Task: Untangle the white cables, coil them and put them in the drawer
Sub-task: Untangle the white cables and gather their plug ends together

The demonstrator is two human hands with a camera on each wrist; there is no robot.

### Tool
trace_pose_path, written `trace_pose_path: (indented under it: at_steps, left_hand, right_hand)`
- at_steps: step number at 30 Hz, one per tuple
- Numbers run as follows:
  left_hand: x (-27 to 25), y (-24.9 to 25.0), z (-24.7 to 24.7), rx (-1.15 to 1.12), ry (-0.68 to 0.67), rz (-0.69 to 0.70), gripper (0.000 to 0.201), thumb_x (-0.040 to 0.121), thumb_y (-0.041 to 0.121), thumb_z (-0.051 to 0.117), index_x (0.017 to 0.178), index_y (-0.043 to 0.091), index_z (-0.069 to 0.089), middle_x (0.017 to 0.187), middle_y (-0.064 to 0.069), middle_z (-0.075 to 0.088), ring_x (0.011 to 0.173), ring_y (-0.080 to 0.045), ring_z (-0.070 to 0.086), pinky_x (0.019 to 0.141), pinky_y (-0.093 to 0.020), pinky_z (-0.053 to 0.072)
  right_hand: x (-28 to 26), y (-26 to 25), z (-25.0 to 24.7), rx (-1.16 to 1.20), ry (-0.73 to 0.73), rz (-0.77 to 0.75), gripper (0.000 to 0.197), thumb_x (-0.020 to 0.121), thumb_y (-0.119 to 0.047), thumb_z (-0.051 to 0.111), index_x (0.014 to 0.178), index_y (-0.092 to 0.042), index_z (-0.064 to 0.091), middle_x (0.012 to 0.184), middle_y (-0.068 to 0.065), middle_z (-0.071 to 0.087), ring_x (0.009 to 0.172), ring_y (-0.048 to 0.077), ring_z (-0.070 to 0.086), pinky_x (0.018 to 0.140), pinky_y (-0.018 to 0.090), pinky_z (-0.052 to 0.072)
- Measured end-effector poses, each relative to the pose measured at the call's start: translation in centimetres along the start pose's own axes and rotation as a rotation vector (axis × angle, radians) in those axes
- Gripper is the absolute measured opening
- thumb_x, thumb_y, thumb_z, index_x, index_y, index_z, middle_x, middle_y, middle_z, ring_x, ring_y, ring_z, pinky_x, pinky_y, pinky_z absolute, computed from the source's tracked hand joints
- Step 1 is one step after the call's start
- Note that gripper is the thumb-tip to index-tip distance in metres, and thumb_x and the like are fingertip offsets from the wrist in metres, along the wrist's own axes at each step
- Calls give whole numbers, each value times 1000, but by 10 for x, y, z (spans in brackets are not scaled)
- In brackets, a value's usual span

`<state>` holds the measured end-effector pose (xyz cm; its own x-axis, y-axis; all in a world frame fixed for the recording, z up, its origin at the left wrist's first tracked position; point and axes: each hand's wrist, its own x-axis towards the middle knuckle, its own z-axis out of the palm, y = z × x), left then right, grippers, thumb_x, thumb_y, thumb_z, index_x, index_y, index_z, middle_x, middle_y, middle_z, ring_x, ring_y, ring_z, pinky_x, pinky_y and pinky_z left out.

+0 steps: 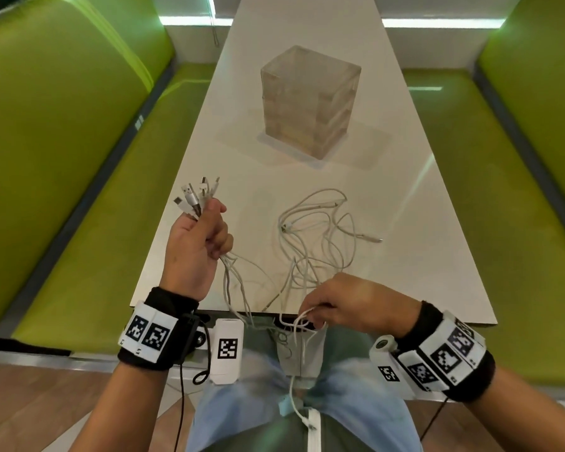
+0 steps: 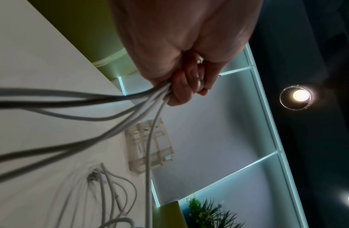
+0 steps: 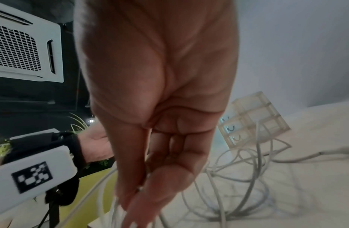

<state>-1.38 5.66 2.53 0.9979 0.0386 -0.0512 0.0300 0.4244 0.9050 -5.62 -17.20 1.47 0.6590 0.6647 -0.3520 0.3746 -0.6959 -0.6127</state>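
My left hand (image 1: 206,233) is raised over the table's left edge and grips a bundle of white cables (image 2: 111,98), their plug ends (image 1: 196,197) fanning out above my fist. Those cables trail down to my right hand (image 1: 320,308), which pinches cable loops (image 1: 302,318) at the near table edge; in the right wrist view its fingers (image 3: 142,182) press on thin strands. A loose tangle of white cables (image 1: 320,236) lies on the table between the hands. A translucent drawer unit (image 1: 307,99) stands farther back, its drawers shut.
The long white table (image 1: 405,177) runs away from me between two green benches (image 1: 62,158). One cable end hangs down over my lap (image 1: 299,406). A plant (image 2: 208,214) stands beyond the table's far end.
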Motion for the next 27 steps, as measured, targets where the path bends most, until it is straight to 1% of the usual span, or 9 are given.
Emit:
trace_pose_path:
  at_steps: [3, 8, 10, 14, 16, 20, 23, 25, 27]
  left_hand:
    - [-1, 1, 7, 2, -40, 2, 23, 99, 16, 42, 78, 12, 51, 48, 13, 30, 42, -3, 25, 41, -16, 27]
    - [-3, 4, 19, 18, -103, 5, 23, 99, 16, 41, 79, 12, 50, 47, 14, 30, 41, -2, 26, 41, -16, 27]
    - [-4, 7, 21, 23, -115, 11, 21, 98, 17, 41, 79, 12, 50, 47, 14, 31, 41, -2, 26, 42, -16, 26]
    - [-4, 10, 20, 12, -111, 14, 23, 99, 16, 40, 79, 13, 51, 48, 13, 30, 42, -3, 25, 42, -17, 25]
    - [-5, 11, 21, 9, -109, 12, 23, 99, 16, 41, 79, 13, 52, 49, 12, 30, 42, -3, 25, 42, -17, 25]
    - [-5, 11, 23, 12, -118, 8, 22, 98, 18, 42, 79, 13, 51, 48, 13, 30, 42, -3, 26, 42, -17, 25]
    - [-5, 12, 24, 7, -123, 10, 21, 97, 19, 43, 79, 13, 51, 49, 13, 30, 42, -3, 25, 42, -18, 24]
    - [-5, 13, 23, 5, -122, 13, 20, 96, 20, 44, 79, 13, 51, 49, 13, 30, 42, -3, 25, 42, -17, 24]
    - [-7, 14, 23, 3, -117, 12, 18, 94, 21, 45, 79, 12, 51, 49, 12, 30, 42, -3, 25, 42, -17, 24]
  right_hand:
    - [2, 1, 6, -7, 30, 14, 19, 91, -16, 54, 101, -15, 71, 91, -1, 72, 78, 8, 60, 79, 31, 49]
    - [6, -11, 32, -104, -234, -63, 26, 89, -18, 58, 113, -11, 67, 99, 9, 59, 90, 21, 56, 81, 35, 46]
    - [5, -10, 42, -74, -243, -35, 31, 89, -19, 60, 119, -11, 61, 102, 8, 53, 90, 20, 51, 79, 32, 43]
    - [3, 2, 49, -59, -175, 39, 57, 86, -23, 65, 138, -18, 41, 119, 13, 53, 105, 26, 53, 89, 35, 44]
    - [3, 5, 43, -58, -126, 21, 47, 88, -20, 61, 133, -15, 50, 124, 12, 56, 110, 25, 54, 94, 38, 44]
    - [-5, 3, 17, 126, 38, -23, 16, 91, -17, 57, 103, -13, 67, 95, 0, 67, 79, 12, 64, 74, 34, 53]
    - [-1, 4, 1, 220, 285, 17, 18, 93, -11, 55, 106, -14, 66, 98, -7, 61, 70, -7, 57, 66, 12, 46]
    - [12, 6, -6, 116, 378, 6, 31, 92, -6, 53, 118, -19, 63, 115, -6, 57, 81, -9, 55, 73, 14, 44]
    - [29, 8, -8, -30, 298, 17, 39, 91, -9, 56, 126, -26, 59, 132, -8, 50, 102, 5, 57, 85, 25, 45]
